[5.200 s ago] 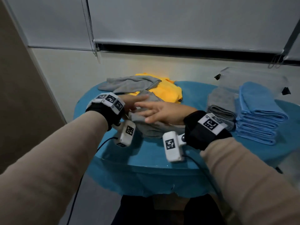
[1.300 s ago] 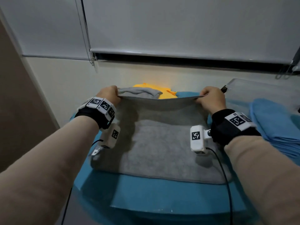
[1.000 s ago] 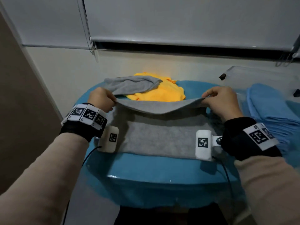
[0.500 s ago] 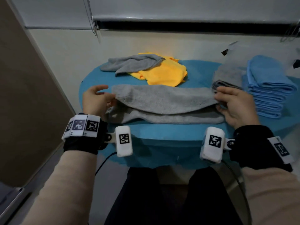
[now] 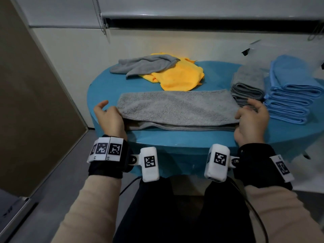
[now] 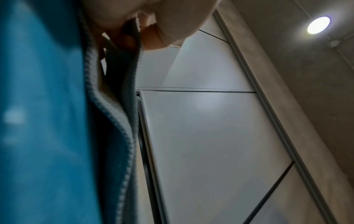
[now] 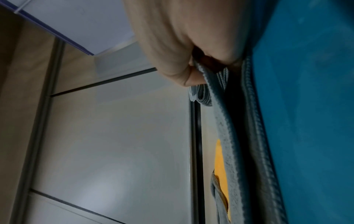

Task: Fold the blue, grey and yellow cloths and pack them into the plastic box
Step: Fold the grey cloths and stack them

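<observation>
Pinching grey cloth (image 5: 177, 109), unreadable square-code wristbands (image 5: 105, 149).

grey cloth (image 5: 177, 107) folded lengthwise, flat, folded stacks right

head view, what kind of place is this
Probably an indoor room set up for recording: a round blue-covered table against a pale wall, a grey roller blind above, and a brown sliding panel on the left.

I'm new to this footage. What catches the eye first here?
The long grey cloth folded across the near part of the blue table, with the left hand and right hand pinching its ends. Behind it lies a bright yellow cloth; at right a stack of folded blue cloths.
</observation>
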Tool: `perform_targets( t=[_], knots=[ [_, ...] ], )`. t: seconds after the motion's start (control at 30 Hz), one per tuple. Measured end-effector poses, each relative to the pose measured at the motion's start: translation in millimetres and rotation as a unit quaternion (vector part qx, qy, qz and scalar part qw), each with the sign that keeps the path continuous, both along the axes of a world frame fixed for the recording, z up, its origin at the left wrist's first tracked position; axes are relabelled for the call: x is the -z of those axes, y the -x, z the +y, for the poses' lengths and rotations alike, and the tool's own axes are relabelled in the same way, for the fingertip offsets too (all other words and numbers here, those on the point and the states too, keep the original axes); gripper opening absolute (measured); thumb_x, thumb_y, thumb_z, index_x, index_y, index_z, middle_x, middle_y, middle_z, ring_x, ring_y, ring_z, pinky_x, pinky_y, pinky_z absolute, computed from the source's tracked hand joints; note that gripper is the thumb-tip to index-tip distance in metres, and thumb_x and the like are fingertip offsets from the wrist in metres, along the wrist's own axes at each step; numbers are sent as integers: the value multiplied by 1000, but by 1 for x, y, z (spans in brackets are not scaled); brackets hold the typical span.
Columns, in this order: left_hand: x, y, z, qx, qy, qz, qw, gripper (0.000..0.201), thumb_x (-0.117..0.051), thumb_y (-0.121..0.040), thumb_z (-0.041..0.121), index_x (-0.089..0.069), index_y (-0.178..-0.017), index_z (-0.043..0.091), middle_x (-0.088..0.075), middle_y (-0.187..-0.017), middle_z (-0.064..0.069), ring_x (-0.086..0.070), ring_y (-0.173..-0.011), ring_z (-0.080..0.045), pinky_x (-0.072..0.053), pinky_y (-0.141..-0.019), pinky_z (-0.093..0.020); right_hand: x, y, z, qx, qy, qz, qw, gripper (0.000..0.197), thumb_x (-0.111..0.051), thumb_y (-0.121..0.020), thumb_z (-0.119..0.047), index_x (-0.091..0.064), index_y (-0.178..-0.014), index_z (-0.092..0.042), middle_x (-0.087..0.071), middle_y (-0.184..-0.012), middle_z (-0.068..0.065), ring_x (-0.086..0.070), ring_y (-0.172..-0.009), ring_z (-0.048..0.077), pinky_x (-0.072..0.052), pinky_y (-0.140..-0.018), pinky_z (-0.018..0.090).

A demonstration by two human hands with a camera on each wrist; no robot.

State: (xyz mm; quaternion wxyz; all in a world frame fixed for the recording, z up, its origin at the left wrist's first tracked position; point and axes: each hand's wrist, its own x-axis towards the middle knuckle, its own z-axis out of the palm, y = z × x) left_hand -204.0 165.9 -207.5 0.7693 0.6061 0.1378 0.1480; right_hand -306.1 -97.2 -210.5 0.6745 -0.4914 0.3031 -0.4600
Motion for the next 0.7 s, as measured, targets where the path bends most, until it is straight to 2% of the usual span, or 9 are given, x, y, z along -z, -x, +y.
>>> perform_targets(
  t=[0.1,0.23,0.33,0.4,0.5,0.57,0.6,0.67,0.7],
  knots=[
    [6,3,-1,-23,-15,-27,999,34,-34,-85,-3,-45,-105,22,-40,-76,2,-37,-58,-10,-32,-54,-21,2,2,-1,17,-12,-6,1000,50,-40,-73,22,-50,-106,-13,-42,-80,-3,-42,-61,3,-36,-48,9],
    [9,2,-1,-27,-47,-45,998,32,-35,-85,-2,-45,-103,23,-40,-83,1,-38,-61,-12,-34,-60,-25,5,1,-4,32,2,5,999,46,-41,-75,23,-51,-102,-13,-42,-81,-5,-44,-64,0,-38,-51,11],
    [11,1,4,-15,-75,-56,996,32,-36,-85,-2,-43,-104,22,-39,-78,1,-38,-60,-13,-34,-60,-28,6,1,-6,30,11,8,999,46,-41,-76,23,-50,-103,-13,-42,-81,-6,-44,-64,0,-38,-51,11],
    [14,1,7,-5,-94,-61,994,32,-38,-83,-1,-42,-104,23,-39,-80,0,-40,-64,-17,-37,-65,-35,8,2,-7,13,28,23,999,48,-43,-75,22,-50,-105,-14,-42,-82,-6,-44,-66,0,-38,-51,10],
    [14,3,7,-3,-123,-68,990,35,-43,-78,4,-44,-99,32,-42,-97,-8,-45,-81,-24,-44,-78,-48,9,3,-7,-39,81,56,994,55,-49,-72,20,-50,-114,-15,-44,-86,-5,-45,-72,2,-41,-56,13],
    [13,2,5,4,-143,-76,987,33,-47,-80,5,-46,-99,31,-43,-101,-7,-47,-88,-24,-45,-90,-50,9,3,-5,-68,116,82,988,57,-57,-74,14,-49,-123,-14,-48,-95,-4,-48,-78,-1,-42,-59,8],
    [13,1,5,8,-152,-83,985,29,-49,-82,6,-48,-100,29,-45,-97,-3,-48,-89,-23,-46,-94,-51,8,4,-3,-78,127,88,985,57,-60,-75,12,-48,-125,-14,-50,-98,-3,-49,-79,-3,-43,-60,6],
    [14,1,6,7,-155,-97,983,23,-54,-85,8,-53,-101,24,-47,-88,5,-50,-88,-22,-45,-91,-56,10,4,-2,-74,147,85,983,55,-64,-77,9,-49,-125,-13,-52,-91,-5,-51,-76,-3,-43,-60,4],
    [15,1,7,4,-151,-97,984,24,-55,-85,7,-55,-103,22,-48,-89,5,-51,-88,-22,-46,-89,-57,11,4,-1,-60,158,82,982,53,-65,-77,8,-51,-123,-12,-51,-84,-7,-51,-72,-2,-43,-59,4]
  ],
)
